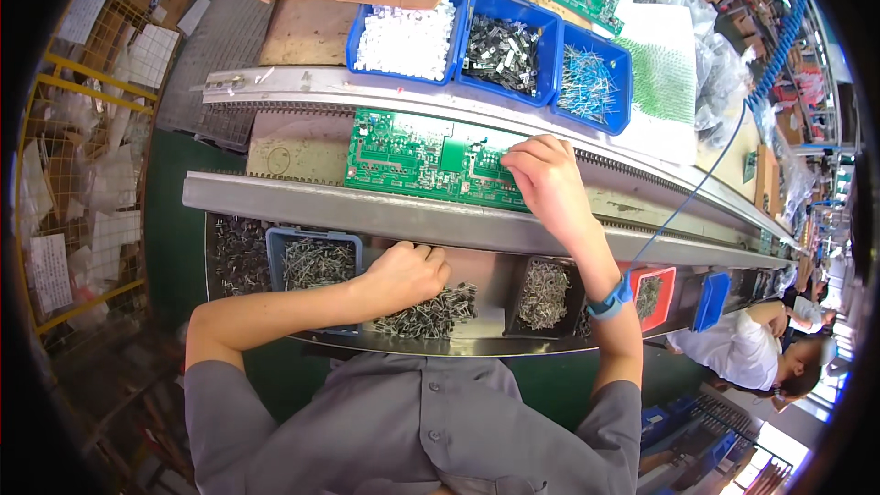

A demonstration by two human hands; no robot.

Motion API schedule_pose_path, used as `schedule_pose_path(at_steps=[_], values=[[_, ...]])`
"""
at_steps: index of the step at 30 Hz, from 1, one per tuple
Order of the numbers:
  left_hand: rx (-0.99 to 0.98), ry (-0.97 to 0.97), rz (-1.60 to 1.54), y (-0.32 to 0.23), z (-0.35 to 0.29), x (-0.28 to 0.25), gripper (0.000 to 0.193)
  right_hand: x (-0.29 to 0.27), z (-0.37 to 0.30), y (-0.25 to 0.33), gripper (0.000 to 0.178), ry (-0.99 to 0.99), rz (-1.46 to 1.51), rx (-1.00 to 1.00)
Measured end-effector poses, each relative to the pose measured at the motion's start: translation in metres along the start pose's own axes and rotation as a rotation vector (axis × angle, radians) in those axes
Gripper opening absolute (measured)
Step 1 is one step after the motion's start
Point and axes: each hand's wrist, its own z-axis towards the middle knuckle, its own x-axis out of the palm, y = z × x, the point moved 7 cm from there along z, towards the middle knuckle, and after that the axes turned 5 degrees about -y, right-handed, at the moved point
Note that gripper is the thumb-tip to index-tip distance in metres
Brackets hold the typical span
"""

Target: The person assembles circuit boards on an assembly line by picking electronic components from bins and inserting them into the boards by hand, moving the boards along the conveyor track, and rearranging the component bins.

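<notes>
A long green circuit board [403, 151] lies between the two metal rails of the line in front of me. Above its right end is my right hand [547, 179], fingers bent and pinched together close to the board. Whatever is between those fingertips is too small to make out. My left hand [408, 272] rests low over the metal parts tray [472, 268], fingers curled under. Just below it lies a loose heap of small leaded components [429, 313]. The curled fingers hide anything they hold. Around my right wrist is a blue strap [611, 298] with a thin blue cord.
Beyond the rails stand blue bins of white parts [403, 40], black parts [502, 55] and blue leaded parts [587, 82]. A grey-blue bin [316, 261], a black bin [544, 298] and a red bin [654, 298] line the near tray. A co-worker [742, 348] is at the right.
</notes>
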Motion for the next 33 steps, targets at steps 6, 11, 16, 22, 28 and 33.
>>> schedule_pose_path(at_steps=[6, 11, 16, 22, 28, 33], values=[[-0.005, -0.045, -0.024, 0.001, -0.001, -0.006, 0.010, 0.006, 0.003, 0.001, 0.014, 0.032, -0.137, -0.052], [-0.032, -0.083, -0.067, 0.002, -0.001, -0.015, 0.009, 0.009, 0.003, 0.001, 0.013, 0.059, -0.133, -0.045], [-0.065, -0.004, -0.245, 0.007, -0.003, -0.023, 0.015, 0.007, 0.002, 0.000, 0.018, 0.018, -0.137, 0.002], [-0.210, -0.159, -0.545, 0.032, -0.010, -0.053, 0.020, 0.008, -0.002, -0.011, 0.020, 0.015, -0.057, 0.067], [-0.424, -0.335, -0.539, 0.084, -0.020, -0.084, 0.011, -0.007, 0.001, 0.006, 0.015, -0.013, -0.083, 0.096], [-0.574, -0.430, -0.500, 0.123, -0.029, -0.086, 0.011, -0.001, -0.040, 0.062, 0.011, 0.385, 0.247, 0.047]])
